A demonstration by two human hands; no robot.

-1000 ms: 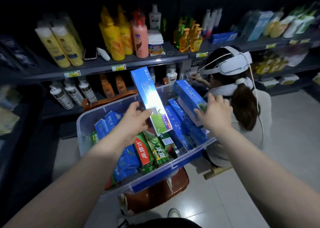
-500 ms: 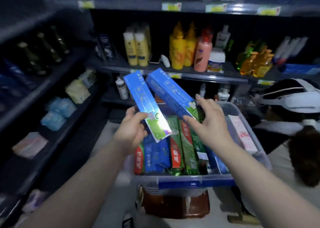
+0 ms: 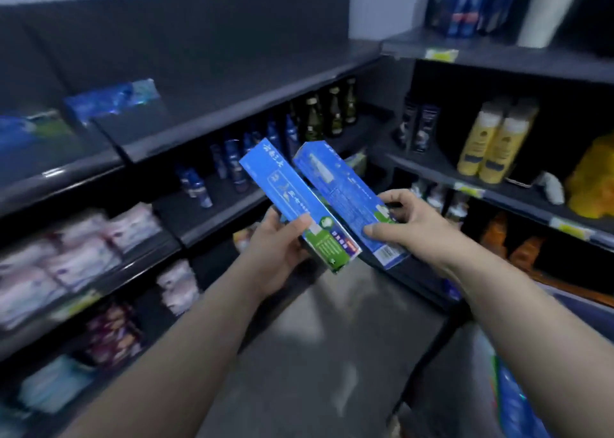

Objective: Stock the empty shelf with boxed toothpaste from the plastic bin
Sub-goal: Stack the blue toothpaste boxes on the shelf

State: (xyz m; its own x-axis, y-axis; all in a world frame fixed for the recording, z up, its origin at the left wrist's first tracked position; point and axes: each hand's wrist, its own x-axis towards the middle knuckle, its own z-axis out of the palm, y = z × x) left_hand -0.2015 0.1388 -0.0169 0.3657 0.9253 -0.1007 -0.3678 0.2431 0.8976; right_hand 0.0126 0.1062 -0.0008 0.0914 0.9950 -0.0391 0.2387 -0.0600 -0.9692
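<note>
Left hand (image 3: 279,248) has the thumb clamped across the green lower end of one blue toothpaste box (image 3: 289,191), fingers tucked behind it. The right hand (image 3: 408,225) mirrors that: thumb pressed on the near face of the second box (image 3: 342,185), fingers curled round its far edge. Both hands pinch at the bottom end, with the long blue lengths sticking up and away. The two boxes sit just beside each other and their lower ends overlap from here. I can't tell whether they touch.

These look like easy carries: light cardboard cartons, stiff along their length, though the broad faces would dent under a hard squeeze. The print looks glossy, so perhaps a little slick. An end grip is fine for carrying, but I'd say a hold nearer the middle gives better aim when laying them flat.

Both boxes are in mid-air, in front of the shelving and below the front edge of the top shelf (image 3: 232,82). That dark deck is bare along its right stretch.

Now the count: two boxes in hand, one per hand. Toward the shelf's left end lie two blurred blue packs, one (image 3: 113,100) further in and one (image 3: 30,128) at the frame's edge, probably toothpaste too. The plastic bin (image 3: 481,358) peeks in at lower right, its contents too cut off to count.
</note>
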